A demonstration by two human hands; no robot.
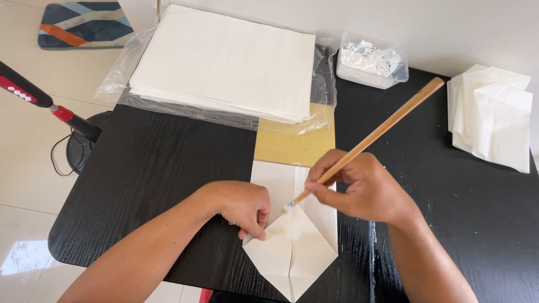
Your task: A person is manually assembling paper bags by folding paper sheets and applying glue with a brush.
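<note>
Low centre of the frame: folded white paper (295, 247), pointed at the bottom, flat on the black desk (157, 168); tip nearly at the desk's near edge; upper part partly hidden behind both hands. Left hand (244, 206) pressing the paper's left edge, fingers (255, 229) curled down onto it, nothing gripped. Right hand (365, 188) closed around a long wooden brush (373, 134), fingers pinched tight on the lower shaft; bristle tip touching the paper at the centre fold, small and hard to make out. Above the paper, a tan card (295, 145), top covered by a stack of white sheets (224, 62) on clear plastic wrap. Upper right: clear tub (371, 62) of white paste, contents indistinct; right edge: pile of folded papers (494, 118). Left edge: red-and-black pole (48, 104), cut off.
</note>
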